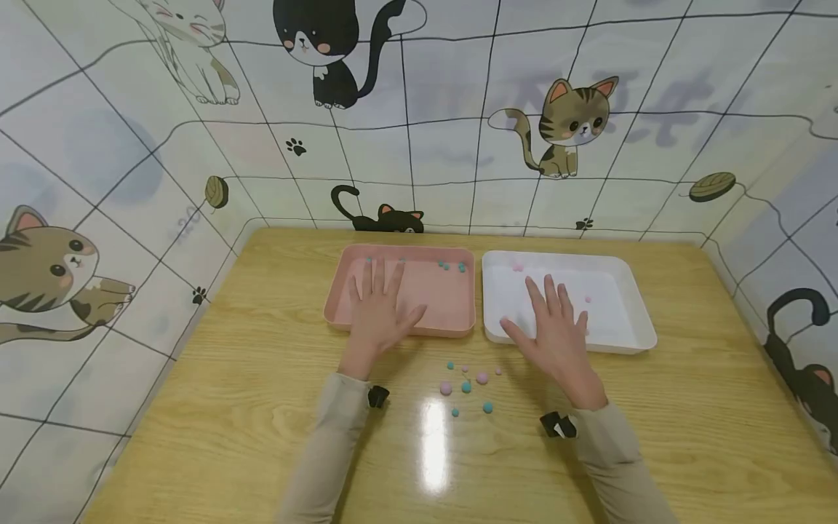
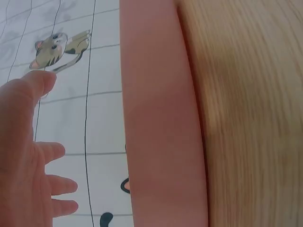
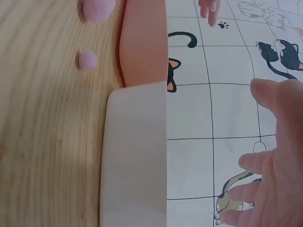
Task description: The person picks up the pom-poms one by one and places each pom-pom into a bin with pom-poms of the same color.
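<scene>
My left hand (image 1: 377,313), fingers spread, is over the pink tray (image 1: 439,331); it holds nothing. Several small teal beads (image 1: 461,267) lie along that tray's far side. Over the white tray (image 1: 628,306) my right hand (image 1: 555,335) is spread the same way and also holds nothing. A few pink beads (image 1: 588,299) show inside the white tray, partly hidden by the hand. On the table in front of the trays lie loose pink beads (image 1: 482,378) and teal beads (image 1: 487,407). Both wrist views show straight fingers above the tray walls, apart from them.
The wooden table (image 1: 229,407) carries both trays side by side near its back edge. Behind and at the sides stands a cat-patterned covering (image 1: 452,145). A bright light reflection falls on the table between the forearms.
</scene>
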A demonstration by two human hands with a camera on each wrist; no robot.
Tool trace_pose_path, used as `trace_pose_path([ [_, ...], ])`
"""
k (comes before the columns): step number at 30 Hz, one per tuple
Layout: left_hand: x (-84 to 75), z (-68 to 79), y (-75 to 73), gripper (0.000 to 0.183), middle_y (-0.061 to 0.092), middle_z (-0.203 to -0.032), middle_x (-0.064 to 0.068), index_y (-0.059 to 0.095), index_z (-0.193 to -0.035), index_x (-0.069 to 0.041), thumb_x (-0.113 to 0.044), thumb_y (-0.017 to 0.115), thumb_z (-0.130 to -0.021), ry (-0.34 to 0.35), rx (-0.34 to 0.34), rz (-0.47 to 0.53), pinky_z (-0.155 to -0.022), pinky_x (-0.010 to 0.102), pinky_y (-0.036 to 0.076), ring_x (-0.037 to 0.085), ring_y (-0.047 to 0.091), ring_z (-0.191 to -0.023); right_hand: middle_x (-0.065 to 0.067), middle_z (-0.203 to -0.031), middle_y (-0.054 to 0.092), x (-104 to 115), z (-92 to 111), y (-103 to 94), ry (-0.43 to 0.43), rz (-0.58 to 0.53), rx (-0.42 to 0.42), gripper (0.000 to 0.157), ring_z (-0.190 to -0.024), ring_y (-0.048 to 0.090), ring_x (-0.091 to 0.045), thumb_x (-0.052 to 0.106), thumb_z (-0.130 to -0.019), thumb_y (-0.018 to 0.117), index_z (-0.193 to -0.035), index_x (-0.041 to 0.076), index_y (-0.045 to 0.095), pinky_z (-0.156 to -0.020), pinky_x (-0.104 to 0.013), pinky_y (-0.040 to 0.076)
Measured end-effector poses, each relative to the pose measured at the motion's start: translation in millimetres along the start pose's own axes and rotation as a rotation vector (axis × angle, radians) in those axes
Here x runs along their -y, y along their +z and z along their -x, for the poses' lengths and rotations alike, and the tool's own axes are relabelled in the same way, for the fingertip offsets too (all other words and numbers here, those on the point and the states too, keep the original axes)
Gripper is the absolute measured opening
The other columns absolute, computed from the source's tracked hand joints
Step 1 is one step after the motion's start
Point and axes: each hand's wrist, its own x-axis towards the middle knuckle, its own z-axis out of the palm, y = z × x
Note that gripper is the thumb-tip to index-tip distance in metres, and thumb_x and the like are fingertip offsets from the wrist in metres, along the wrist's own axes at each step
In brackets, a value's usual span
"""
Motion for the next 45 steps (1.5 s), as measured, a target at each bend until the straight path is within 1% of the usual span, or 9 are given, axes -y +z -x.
trace_pose_path([
  [7,29.0,8.6,-6.2,0.078,0.015,-0.153,0.022,0.024,-0.149,-0.011,-0.054,0.048,-0.089,-0.015,-0.048,0.084,-0.108,0.063,0.008,0.038,0.009,-0.14,-0.03,-0.141,0.035,1.8,11.0,8.1,-0.134,-0.252,-0.128,0.066,-0.129,0.029,-0.049,0.025,-0.086,0.067,-0.138,-0.004,0.039,-0.101,-0.064,0.025],
  [13,51.4,17.6,-6.6,0.074,0.018,-0.152,0.021,0.025,-0.148,-0.008,-0.047,0.05,-0.09,-0.046,-0.061,0.159,-0.107,0.064,0.009,0.04,0.012,-0.139,-0.024,-0.121,0.056,2.4,25.4,17.6,-0.233,-0.377,-0.234,0.051,-0.111,0.051,-0.039,0.0,-0.076,0.073,-0.122,-0.009,0.053,-0.087,-0.053,0.045],
  [17,63.1,23.5,-5.7,0.071,0.023,-0.15,0.023,0.025,-0.147,-0.004,-0.041,0.05,-0.092,-0.049,-0.083,0.217,-0.106,0.064,0.012,0.043,0.014,-0.138,-0.02,-0.11,0.062,4.7,34.2,21.8,-0.241,-0.464,-0.238,0.043,-0.099,0.059,-0.034,-0.008,-0.072,0.074,-0.112,-0.009,0.058,-0.077,-0.046,0.052],
  [23,77.7,27.6,0.5,0.064,0.029,-0.144,0.03,0.03,-0.145,0.001,-0.026,0.055,-0.093,-0.027,-0.158,0.299,-0.104,0.064,0.02,0.05,0.023,-0.132,-0.022,-0.102,0.064,16.8,45.6,21.0,-0.174,-0.582,-0.126,0.033,-0.091,0.061,-0.034,-0.013,-0.073,0.072,-0.104,-0.01,0.06,-0.073,-0.051,0.053],
  [31,93.6,27.8,10.3,0.057,0.032,-0.141,0.034,0.027,-0.14,0.014,-0.004,0.05,-0.092,-0.041,-0.192,0.592,-0.107,0.055,0.025,0.046,0.029,-0.131,-0.011,-0.086,0.066,15.9,59.2,35.3,-0.064,-0.683,0.09,0.019,-0.077,0.064,-0.018,-0.005,-0.076,0.073,-0.09,0.0,0.062,-0.065,-0.027,0.055],
  [35,96.7,27.9,10.8,0.056,0.034,-0.139,0.034,0.025,-0.14,0.014,0.003,0.047,-0.09,-0.082,-0.21,0.729,-0.105,0.054,0.029,0.044,0.032,-0.13,-0.009,-0.085,0.065,19.1,64.2,38.6,-0.021,-0.709,0.204,0.019,-0.077,0.062,-0.016,-0.002,-0.075,0.075,-0.089,0.001,0.063,-0.066,-0.025,0.054],
  [39,99.2,29.3,12.5,0.055,0.032,-0.141,0.034,0.025,-0.141,0.013,0.008,0.043,-0.09,-0.14,-0.205,0.803,-0.103,0.054,0.032,0.044,0.034,-0.129,-0.009,-0.088,0.064,22.4,68.7,41.8,0.033,-0.723,0.293,0.021,-0.079,0.061,-0.017,0.0,-0.074,0.076,-0.09,0.002,0.062,-0.069,-0.025,0.053],
  [42,101.3,29.7,14.9,0.053,0.031,-0.142,0.033,0.025,-0.141,0.013,0.01,0.04,-0.09,-0.189,-0.188,0.836,-0.106,0.05,0.031,0.042,0.032,-0.131,-0.01,-0.09,0.063,24.3,71.9,44.4,0.034,-0.72,0.327,0.022,-0.08,0.06,-0.017,-0.002,-0.073,0.075,-0.091,0.001,0.062,-0.07,-0.026,0.053],
  [45,103.7,29.1,17.8,0.051,0.032,-0.141,0.033,0.027,-0.14,0.013,0.012,0.037,-0.09,-0.234,-0.186,0.867,-0.108,0.047,0.029,0.039,0.031,-0.132,-0.01,-0.089,0.064,25.3,74.2,47.0,-0.016,-0.706,0.323,0.022,-0.078,0.06,-0.017,-0.004,-0.072,0.074,-0.089,0.001,0.062,-0.069,-0.028,0.054],
])
